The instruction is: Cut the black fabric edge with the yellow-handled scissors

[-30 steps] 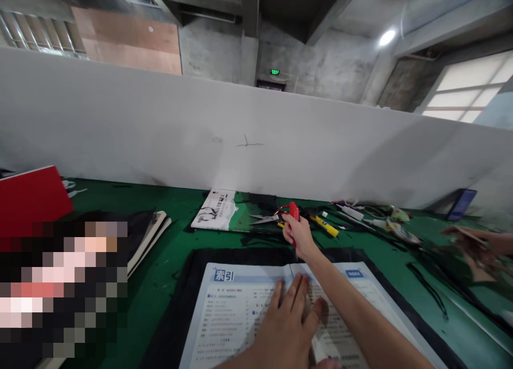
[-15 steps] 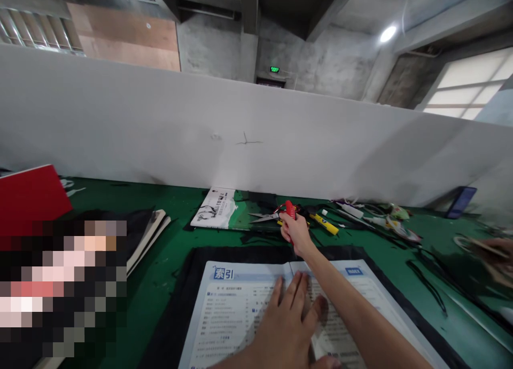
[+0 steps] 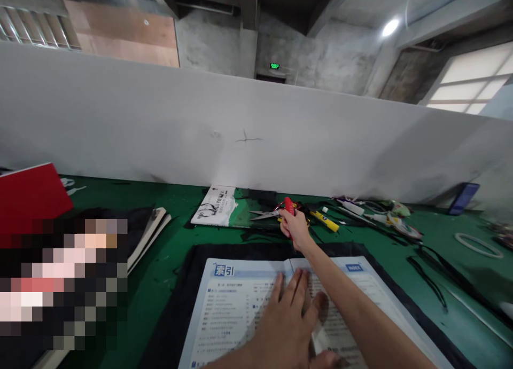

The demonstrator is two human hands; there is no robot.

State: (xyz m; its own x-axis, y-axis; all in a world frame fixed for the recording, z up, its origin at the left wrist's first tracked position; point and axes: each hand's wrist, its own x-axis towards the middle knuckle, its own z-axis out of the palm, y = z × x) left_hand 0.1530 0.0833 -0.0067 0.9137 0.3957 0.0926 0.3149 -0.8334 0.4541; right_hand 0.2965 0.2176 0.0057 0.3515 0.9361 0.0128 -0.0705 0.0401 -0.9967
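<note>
My left hand point(image 3: 286, 318) lies flat, fingers stretched out, on the middle of an open booklet point(image 3: 236, 305) that rests on a black cloth point(image 3: 188, 283). My right hand point(image 3: 294, 227) reaches far forward and is closed round the red handle of a pair of scissors point(image 3: 276, 211), whose silver blades point left. The scissors sit just above the green table point(image 3: 160, 241), beside a yellow marker point(image 3: 326, 221).
A white partition point(image 3: 256, 139) runs along the table's far edge. A white-and-green packet point(image 3: 218, 206) lies left of the scissors. A red board point(image 3: 30, 195) and a closed book point(image 3: 150, 233) are at the left. Cables, small clutter, a white ring point(image 3: 479, 244) and a phone point(image 3: 463, 198) are at the right.
My right hand has drawn slightly back and left with the scissors. Another person's hand at the right edge has left the view, and a white ring now lies there.
</note>
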